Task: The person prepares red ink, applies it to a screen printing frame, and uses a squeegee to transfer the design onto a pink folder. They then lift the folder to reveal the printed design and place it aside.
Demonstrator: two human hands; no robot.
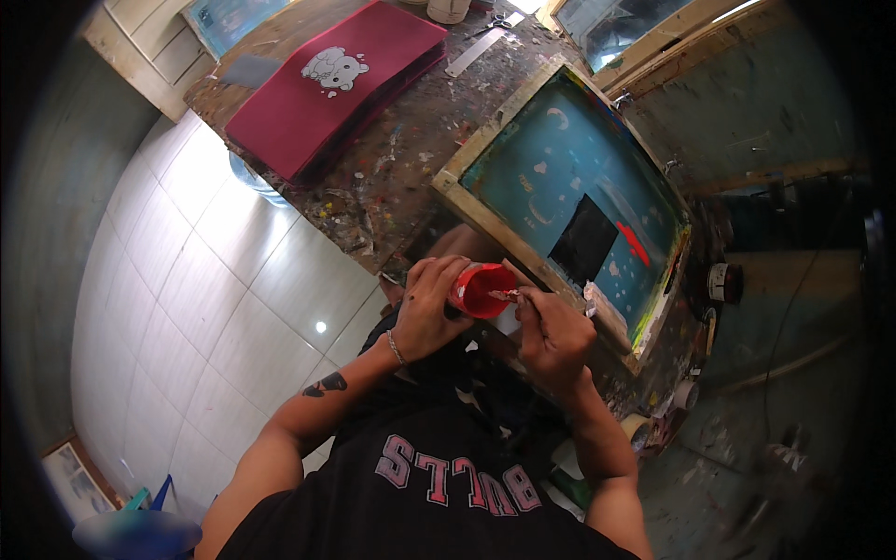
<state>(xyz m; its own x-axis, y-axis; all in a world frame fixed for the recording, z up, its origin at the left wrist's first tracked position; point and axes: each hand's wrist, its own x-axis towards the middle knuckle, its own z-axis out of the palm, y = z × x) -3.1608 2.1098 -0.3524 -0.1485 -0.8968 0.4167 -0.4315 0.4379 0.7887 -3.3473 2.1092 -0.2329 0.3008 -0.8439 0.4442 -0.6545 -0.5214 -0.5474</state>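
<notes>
At the near edge of the paint-spattered workbench (392, 177), just below the corner of a wooden-framed printing screen (569, 177), the person holds a small red cup (483, 290) tilted on its side, with its open mouth turned toward the right hand. The left hand (427, 308) wraps around the cup's body, fingers curled over the top and thumb underneath, in a firm grasp. A thin bracelet (396, 348) sits on that wrist and a dark tattoo (324, 384) marks the forearm.

The right hand (553, 331) is closed around a slim tool (509, 295) whose tip reaches into the cup's mouth; it looks like a small scraper or stick smeared with red, though it is too small and blurred to tell which. The two hands are close together, with the cup between them.

The screen's mesh is teal, with pale shapes scattered across it, a black rectangular patch (583, 241) near its lower part and a streak of red ink (634, 243) just beside that patch. Farther off on the bench lies a stack of dark red fabric (327, 103) printed with a white cartoon figure (333, 69), and beyond it a metal ruler (474, 52) and scissors (502, 21). White floor tiles (215, 299) fill the left side.
</notes>
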